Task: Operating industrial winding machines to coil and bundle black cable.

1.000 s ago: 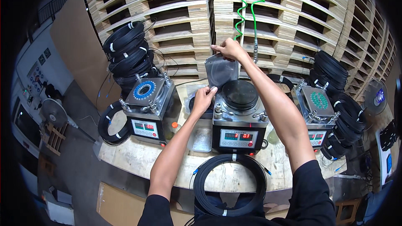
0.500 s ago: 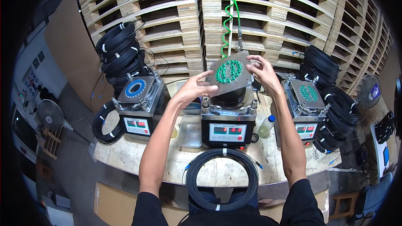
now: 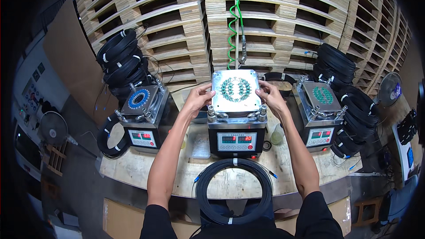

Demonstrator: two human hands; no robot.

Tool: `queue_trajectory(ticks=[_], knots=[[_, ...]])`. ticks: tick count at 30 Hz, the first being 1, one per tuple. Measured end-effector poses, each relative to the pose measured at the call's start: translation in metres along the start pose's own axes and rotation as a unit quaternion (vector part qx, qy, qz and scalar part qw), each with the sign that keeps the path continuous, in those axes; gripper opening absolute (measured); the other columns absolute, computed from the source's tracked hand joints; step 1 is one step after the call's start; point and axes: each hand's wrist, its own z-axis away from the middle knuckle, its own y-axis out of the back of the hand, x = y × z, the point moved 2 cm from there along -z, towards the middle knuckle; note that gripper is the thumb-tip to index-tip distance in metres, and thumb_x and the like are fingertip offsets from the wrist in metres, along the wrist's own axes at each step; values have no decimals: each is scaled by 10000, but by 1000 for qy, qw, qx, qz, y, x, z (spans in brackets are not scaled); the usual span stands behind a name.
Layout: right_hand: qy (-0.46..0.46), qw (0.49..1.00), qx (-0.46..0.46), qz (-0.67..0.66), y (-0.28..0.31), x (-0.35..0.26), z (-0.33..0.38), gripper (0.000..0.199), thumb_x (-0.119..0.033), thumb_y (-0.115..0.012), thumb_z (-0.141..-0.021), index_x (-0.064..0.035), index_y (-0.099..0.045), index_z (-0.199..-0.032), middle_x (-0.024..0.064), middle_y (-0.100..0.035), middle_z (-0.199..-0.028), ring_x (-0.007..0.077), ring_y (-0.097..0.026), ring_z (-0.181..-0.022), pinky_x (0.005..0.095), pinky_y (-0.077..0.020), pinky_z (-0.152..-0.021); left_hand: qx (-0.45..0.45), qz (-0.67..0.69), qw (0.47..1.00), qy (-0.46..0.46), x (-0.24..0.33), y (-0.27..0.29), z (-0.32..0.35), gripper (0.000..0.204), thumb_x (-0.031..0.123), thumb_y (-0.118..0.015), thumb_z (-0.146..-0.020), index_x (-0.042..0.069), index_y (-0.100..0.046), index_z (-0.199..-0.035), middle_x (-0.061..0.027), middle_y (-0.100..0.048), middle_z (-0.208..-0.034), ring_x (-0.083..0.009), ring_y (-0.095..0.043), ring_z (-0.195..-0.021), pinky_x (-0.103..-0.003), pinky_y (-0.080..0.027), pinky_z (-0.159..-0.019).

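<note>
The fingertips of the left hand (image 3: pixel 198 98) and the right hand (image 3: pixel 271 97) are hidden behind the edges of the square silver metal plate with green-ringed holes (image 3: pixel 235 92). The lower part of the coiled black cable (image 3: pixel 233 191) is covered by the person's dark clothing at the bottom edge. The red digits on the black control panel (image 3: pixel 237 141) are too small to be read.

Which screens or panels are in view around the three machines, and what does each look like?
Middle panel: front of the centre machine, pale rectangle, red digit displays, red buttons.
Left panel: front of the left machine, tilted, pale, red display.
Right panel: front of the right machine, pale, red displays.
Wall panel: far left, small buttons, too blurred to tell more.
</note>
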Motion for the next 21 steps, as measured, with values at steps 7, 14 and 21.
queue_trajectory(ticks=[7,14,21], knots=[[-12,997,21,69,4,9,0,535,-133,-707,-923,74,-534,-1385,126,-640,-1051,168,-637,-903,287,-519,-790,3,-9,1000,9,-12,4,-7,509,115,-731,-925,-8,-560,-1389,-20,-682,-961,-62,-613,-767,-223,-522,-679],[-28,993,29,113,1,8,6,479,-140,-711,-916,89,-591,-1319,179,-693,-1065,183,-644,-911,310,-511,-810,40,-53,997,34,-18,5,-1,516,146,-782,-883,-35,-604,-1332,15,-655,-807,-49,-567,-653,-206,-474,-608],[-10,995,29,99,1,12,11,407,-132,-693,-924,83,-633,-1264,138,-719,-1010,158,-641,-873,297,-511,-788,41,-78,995,46,-14,-1,5,489,166,-770,-894,-31,-621,-1316,-5,-662,-833,-59,-560,-654,-215,-461,-601]])
